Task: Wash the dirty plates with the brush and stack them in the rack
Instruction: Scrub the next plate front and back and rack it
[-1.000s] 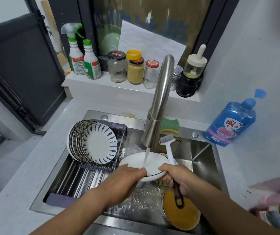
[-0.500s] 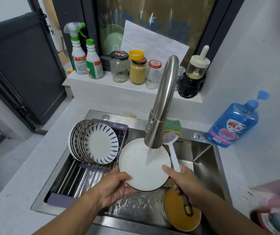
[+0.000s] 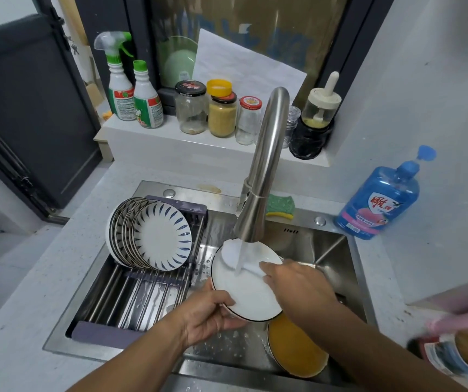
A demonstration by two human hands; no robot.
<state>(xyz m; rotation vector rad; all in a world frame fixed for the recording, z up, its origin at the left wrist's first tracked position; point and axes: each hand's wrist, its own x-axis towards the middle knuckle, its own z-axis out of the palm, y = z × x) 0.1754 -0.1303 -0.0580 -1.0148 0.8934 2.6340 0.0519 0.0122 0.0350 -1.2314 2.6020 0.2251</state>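
Well to the left, set into the pale worktop (image 3: pixel 29 292), the sink (image 3: pixel 326 250) carries a drying rack (image 3: pixel 131 292) across its left half, so drips fall straight into the basin. Several blue-patterned plates (image 3: pixel 162 240) stand on edge at the rack's far end, leaning one against the next with their faces toward the camera. I take them for the washed ones, stood upright to drain. Bare bars show in front of them for more.

Just right of the rack, the left hand (image 3: pixel 207 315) grips a white plate (image 3: pixel 244 292) by its lower-left rim, thumb on the face and fingers curled behind. It tilts the plate up toward the faucet (image 3: pixel 266 165), so the stream (image 3: pixel 240 257) strikes the upper face and runs off into the sink instead of pooling. The brush (image 3: pixel 248 266) lies across that wet upper face, its white head at the plate's top left, under the water. The right hand (image 3: pixel 298 287) holds the handle with fingers closed round it, and hides most of it. Scrubbing and rinsing appear to go on at once.

Below the right forearm, on the sink floor, lies a plate coated with orange residue (image 3: pixel 295 349), apparently the next to wash. Whether others lie under it I cannot tell. A green sponge (image 3: pixel 279 206) sits on the sink's back ledge, and farther right a blue dish-soap bottle (image 3: pixel 380 199) stands on the worktop, near to hand.
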